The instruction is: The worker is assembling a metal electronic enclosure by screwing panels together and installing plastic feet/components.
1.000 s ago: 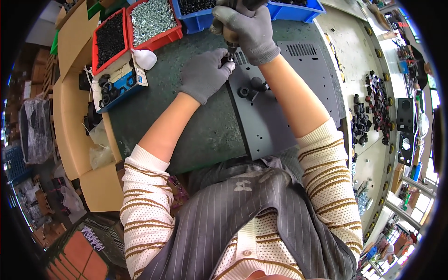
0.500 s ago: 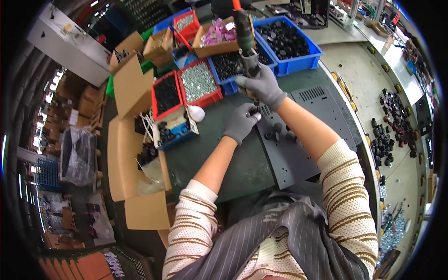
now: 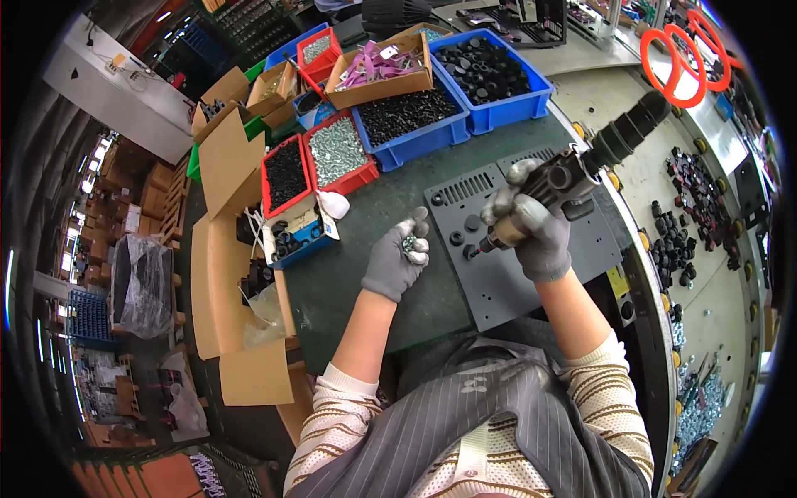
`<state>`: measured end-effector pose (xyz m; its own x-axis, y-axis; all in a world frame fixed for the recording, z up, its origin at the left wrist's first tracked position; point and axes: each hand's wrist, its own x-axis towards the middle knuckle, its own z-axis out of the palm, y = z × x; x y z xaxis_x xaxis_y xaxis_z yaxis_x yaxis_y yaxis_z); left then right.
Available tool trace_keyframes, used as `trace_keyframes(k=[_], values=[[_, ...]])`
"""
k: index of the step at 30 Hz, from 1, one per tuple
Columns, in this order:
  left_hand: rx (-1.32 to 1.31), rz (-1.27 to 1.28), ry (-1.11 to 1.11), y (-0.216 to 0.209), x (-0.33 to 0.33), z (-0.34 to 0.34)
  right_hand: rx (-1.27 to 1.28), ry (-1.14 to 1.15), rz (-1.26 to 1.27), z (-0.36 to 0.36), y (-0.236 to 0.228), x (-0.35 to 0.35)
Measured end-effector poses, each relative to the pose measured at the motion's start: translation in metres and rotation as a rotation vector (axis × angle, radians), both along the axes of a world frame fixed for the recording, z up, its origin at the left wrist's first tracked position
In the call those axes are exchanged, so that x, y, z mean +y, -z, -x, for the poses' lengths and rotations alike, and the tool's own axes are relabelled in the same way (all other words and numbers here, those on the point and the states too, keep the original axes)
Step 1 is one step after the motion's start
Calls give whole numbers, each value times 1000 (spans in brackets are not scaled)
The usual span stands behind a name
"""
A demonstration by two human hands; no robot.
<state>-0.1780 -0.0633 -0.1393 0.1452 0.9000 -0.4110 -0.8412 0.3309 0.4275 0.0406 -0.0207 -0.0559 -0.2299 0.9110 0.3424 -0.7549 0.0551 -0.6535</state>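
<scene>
My right hand (image 3: 535,236), gloved in grey, grips a power screwdriver (image 3: 573,178) with a dark body. The tool lies tilted, its bit pointing left and down close to a small black round foot (image 3: 471,251). Beneath it is a dark grey metal panel (image 3: 506,290) with slots and holes. More black feet sit on that panel: one foot (image 3: 437,199) at its far left corner and another foot (image 3: 456,238) near the bit. Left of the panel, my gloved left hand (image 3: 397,257) has its fingers curled around a few small screws (image 3: 408,243).
Behind stand red bins of black screws (image 3: 287,176) and silver screws (image 3: 339,151), plus blue bins of black screws (image 3: 411,116) and black round parts (image 3: 486,70). An open cardboard box (image 3: 212,286) is at the left. An orange coiled hose (image 3: 671,62) hangs at the upper right.
The screwdriver has swung from upright at the panel's far left corner to tilted, nearer me and to the right. My left hand has drawn back from that corner, where a black foot now shows.
</scene>
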Motion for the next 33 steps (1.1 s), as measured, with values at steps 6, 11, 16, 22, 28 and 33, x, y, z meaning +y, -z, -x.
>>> trace_keyframes(k=[6,11,16,22,28,33], values=[[-161,-8,58,-3,-12,-40,66,34,-48,-28,-1,-3],[-81,-70,66,-9,-18,-71,191,62,-167,-37,-4,0],[-33,-145,101,-6,-23,-88,147,12,-268,-52,3,4],[-214,-197,213,-10,-31,-96,172,-29,-243,-55,6,0],[-242,-224,224,-6,-33,-94,126,-22,-260,-55,8,-3],[-231,-184,289,-12,-28,-95,105,-154,-392,-61,4,8]])
